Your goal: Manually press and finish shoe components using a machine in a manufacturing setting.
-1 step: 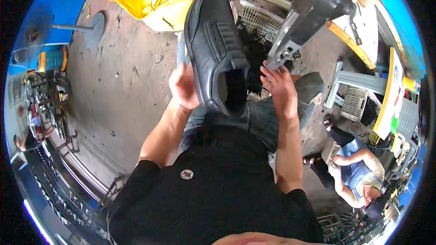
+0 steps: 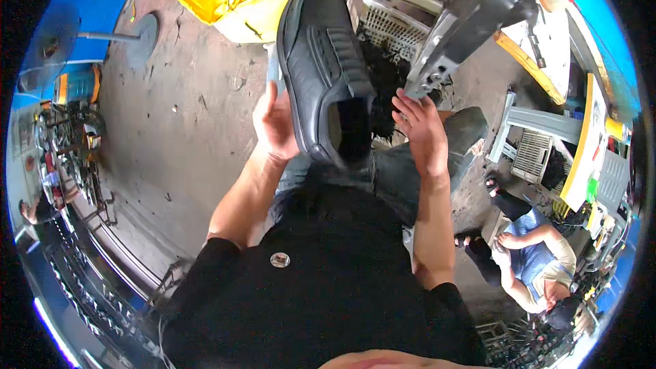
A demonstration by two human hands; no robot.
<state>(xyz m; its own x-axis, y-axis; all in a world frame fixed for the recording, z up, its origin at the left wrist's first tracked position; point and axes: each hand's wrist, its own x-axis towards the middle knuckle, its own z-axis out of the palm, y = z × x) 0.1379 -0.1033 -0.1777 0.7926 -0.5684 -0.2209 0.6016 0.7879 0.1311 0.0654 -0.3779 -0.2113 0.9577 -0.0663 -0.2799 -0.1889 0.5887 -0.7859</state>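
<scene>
A black shoe [image 2: 316,75] with a ribbed upper fills the middle of the view, toe pointing away from me and dark opening toward my chest. Beside its left edge is my left hand [image 2: 275,126], palm turned up. Its thumb stands apart, while the other fingers are partly behind the shoe; whether they touch it cannot be told. My right hand [image 2: 422,133] is open, its fingers spread close to the bolted metal tip of a dark machine arm [image 2: 465,24]. Contact with that tip is unclear. No held thing shows in either hand.
A yellow sack [image 2: 232,0] lies ahead on the left, near a fan's round base [image 2: 142,39]. Behind the shoe is a pale slatted crate [image 2: 393,24] by black scraps. Racks [image 2: 72,157] stand far left. Another person [image 2: 533,253] sits at right, below a yellow-edged table [image 2: 579,157].
My left hand has opened somewhat, its thumb now raised clear of the fingers. The right hand stays nearly in place. The shoe has barely shifted, with a slight movement of the whole view.
</scene>
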